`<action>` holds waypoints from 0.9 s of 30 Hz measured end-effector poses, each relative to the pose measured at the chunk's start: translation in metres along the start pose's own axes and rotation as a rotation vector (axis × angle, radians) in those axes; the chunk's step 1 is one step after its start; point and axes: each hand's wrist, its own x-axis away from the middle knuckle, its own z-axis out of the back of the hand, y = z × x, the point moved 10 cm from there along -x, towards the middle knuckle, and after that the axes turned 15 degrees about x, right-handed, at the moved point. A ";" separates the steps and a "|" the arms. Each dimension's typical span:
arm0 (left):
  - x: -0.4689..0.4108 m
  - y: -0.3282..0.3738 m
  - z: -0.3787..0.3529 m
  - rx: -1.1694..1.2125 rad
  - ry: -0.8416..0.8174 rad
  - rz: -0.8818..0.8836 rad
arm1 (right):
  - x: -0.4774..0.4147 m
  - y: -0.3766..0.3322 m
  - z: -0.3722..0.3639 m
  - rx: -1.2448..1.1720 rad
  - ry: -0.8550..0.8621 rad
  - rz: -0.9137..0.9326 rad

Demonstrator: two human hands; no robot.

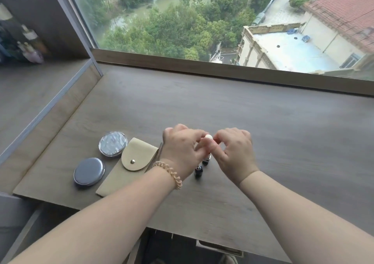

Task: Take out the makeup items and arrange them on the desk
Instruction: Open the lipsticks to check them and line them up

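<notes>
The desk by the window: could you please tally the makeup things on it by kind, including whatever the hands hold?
Round compacts: 2, silver compact and dark grey compact
Beige pouch: 1
Small dark tubes: 2
White-tipped item, pinched by left hand and right hand: 1
Thin stick beside the pouch, partly hidden: 1
Total: 7

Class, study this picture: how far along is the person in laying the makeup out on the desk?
Done: a silver compact and a dark compact lie left of the pouch, and two dark tubes stand to its right. In hand: left hand and right hand pinch a white-capped item. Left: setting it down; whether the pouch holds more cannot be seen.
</notes>
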 end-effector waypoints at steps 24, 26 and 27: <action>0.032 0.017 -0.049 0.710 -0.489 0.556 | 0.007 0.014 0.019 -0.300 -0.229 -0.001; 0.039 0.018 -0.052 0.777 -0.496 0.584 | 0.005 0.004 0.032 -0.187 -0.120 0.145; 0.041 0.018 -0.054 0.779 -0.493 0.579 | 0.005 0.001 0.033 -0.149 -0.115 0.187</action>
